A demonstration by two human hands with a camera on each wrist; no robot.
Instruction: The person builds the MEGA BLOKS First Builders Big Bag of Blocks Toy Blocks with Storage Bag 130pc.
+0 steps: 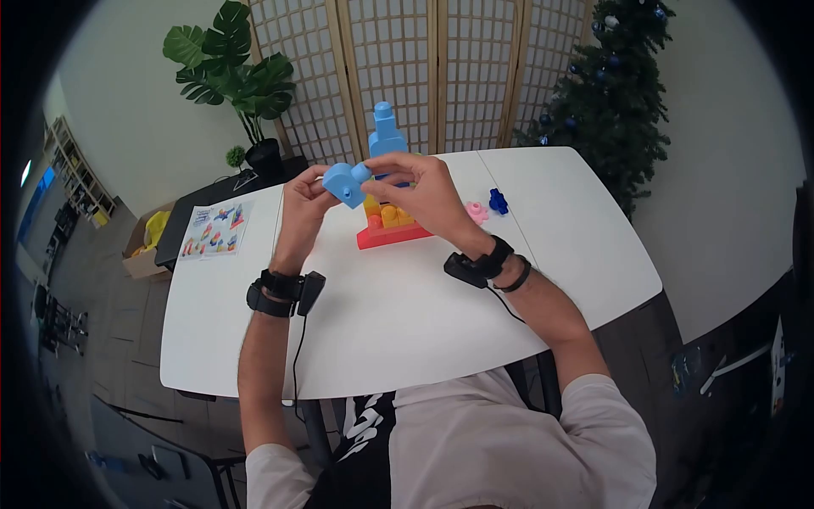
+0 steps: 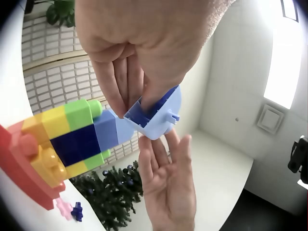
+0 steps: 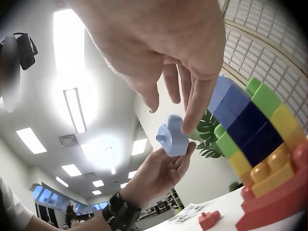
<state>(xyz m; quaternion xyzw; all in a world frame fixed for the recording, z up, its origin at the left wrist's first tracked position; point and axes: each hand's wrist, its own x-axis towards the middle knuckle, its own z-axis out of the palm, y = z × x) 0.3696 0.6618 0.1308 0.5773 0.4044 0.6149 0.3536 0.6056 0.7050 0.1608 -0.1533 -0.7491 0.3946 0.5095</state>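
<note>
A light blue block with a rounded stud (image 1: 343,182) is raised above the table, pinched by the left hand (image 1: 301,208). In the left wrist view the left thumb reaches into the hollow side of this block (image 2: 161,118). The right hand (image 1: 428,199) is at the stud end; in the right wrist view its index fingertip touches or nearly touches the block (image 3: 174,137), while the thumb stands apart and the fingers are loosely extended. Behind the hands stands a stacked block tower (image 2: 72,144) on a red base (image 1: 398,237), with light blue pieces at its top (image 1: 386,136).
Pink (image 1: 476,212) and dark blue (image 1: 498,202) pieces lie right of the tower. A small red piece (image 3: 209,220) lies near the base. A printed sheet (image 1: 214,231) is on the table's left side, with a potted plant (image 1: 264,157) behind it.
</note>
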